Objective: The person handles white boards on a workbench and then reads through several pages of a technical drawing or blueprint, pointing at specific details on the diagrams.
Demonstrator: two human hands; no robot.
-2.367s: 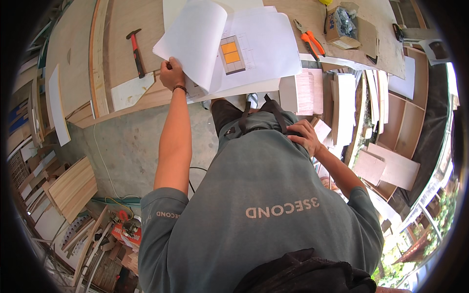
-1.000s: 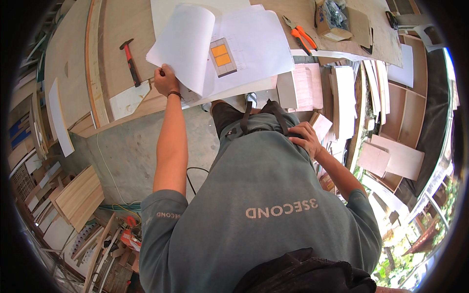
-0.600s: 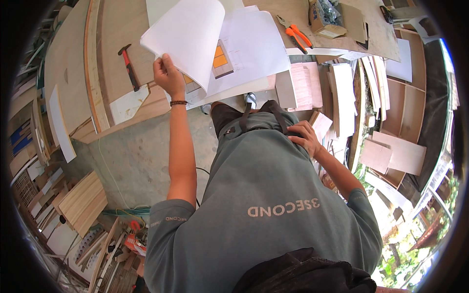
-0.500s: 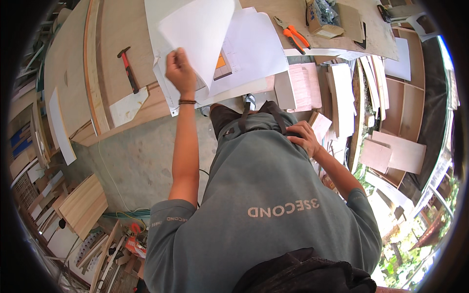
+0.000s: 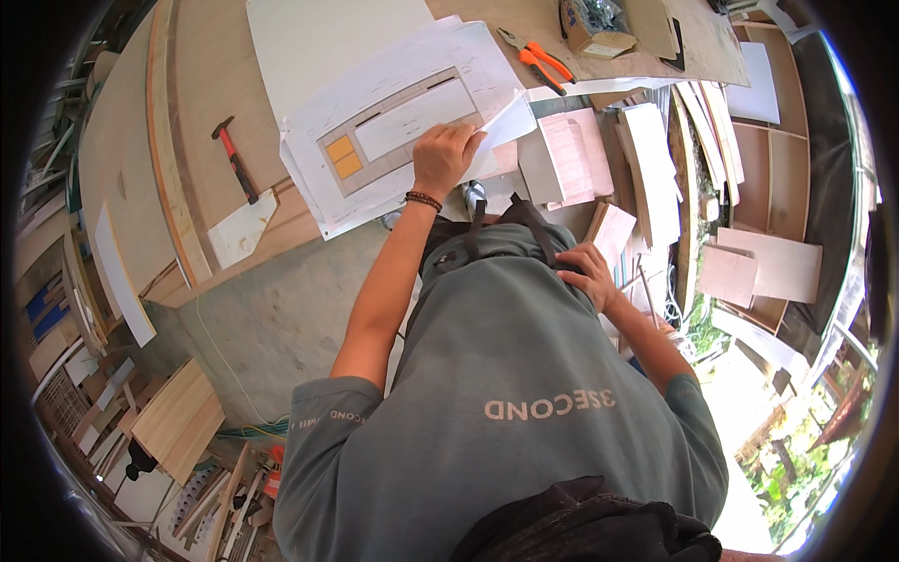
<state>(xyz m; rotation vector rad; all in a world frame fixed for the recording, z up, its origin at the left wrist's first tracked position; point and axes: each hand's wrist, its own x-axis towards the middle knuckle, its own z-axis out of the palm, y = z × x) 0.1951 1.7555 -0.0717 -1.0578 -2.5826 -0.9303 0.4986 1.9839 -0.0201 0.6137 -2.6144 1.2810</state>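
Several large white drawing sheets [image 5: 393,51] lie stacked at the table's near edge. The top one carries a printed plan [image 5: 412,108] with a long grey frame and orange squares at its left end. My left hand [image 5: 448,161] is over the plan's lower right part, fingers curled together at the sheet's edge. Just beyond the fingertips, the right corner [image 5: 506,120] of a sheet curls upward. My right hand [image 5: 587,273] rests at my waist beside a dark strap, fingers bent but apart, holding nothing I can see.
On the wooden table lie a red-handled hammer [image 5: 235,159], orange-handled pliers [image 5: 538,61] and a white offcut [image 5: 243,229]. An open cardboard box [image 5: 596,39] stands farther right. Stacked boards [image 5: 646,178] lean beside the table at right; wooden pieces [image 5: 178,417] lie lower left.
The sheet my left hand held raised is down, uncovering the whole plan. That hand has moved right, to the sheet's lower right side. My right hand stays at my waist.
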